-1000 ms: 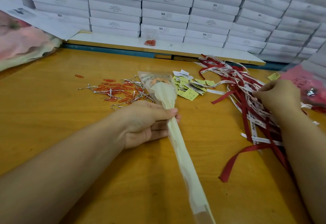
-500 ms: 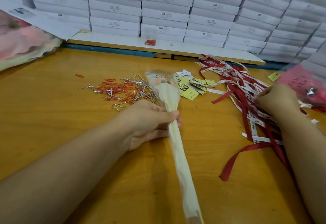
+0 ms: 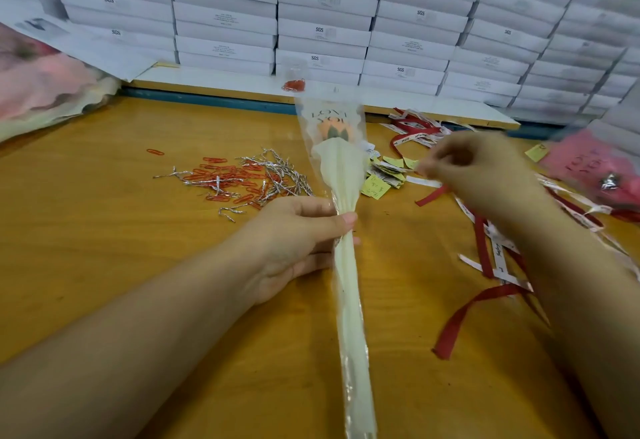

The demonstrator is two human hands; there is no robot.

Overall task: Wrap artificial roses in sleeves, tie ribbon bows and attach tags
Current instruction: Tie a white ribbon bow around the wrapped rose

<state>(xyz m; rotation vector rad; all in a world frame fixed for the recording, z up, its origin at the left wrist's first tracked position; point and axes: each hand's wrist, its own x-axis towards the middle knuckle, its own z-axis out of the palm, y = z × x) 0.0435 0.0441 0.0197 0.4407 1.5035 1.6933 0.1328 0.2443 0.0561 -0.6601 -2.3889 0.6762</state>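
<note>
Now, ribbon step. Left hand (image 3: 304, 231) at centre grips sleeved rose (image 3: 341, 175) at gathered neck, bloom toward upper centre. Right hand (image 3: 485, 175), centre right, blurred above ribbon pile (image 3: 485, 265); fingers curled, hold unclear. Next: ribbon round neck, needs steady pinch. Since earlier: rose lifted higher, right hand shifted leftward.

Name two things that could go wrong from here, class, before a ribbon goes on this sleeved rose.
1. The ribbons lie tangled by the right hand; pulling one may drag others across the yellow tags.
2. Only the left hand gathers the sleeve around the rose; if that grip eases, the wrap could loosen.
</note>
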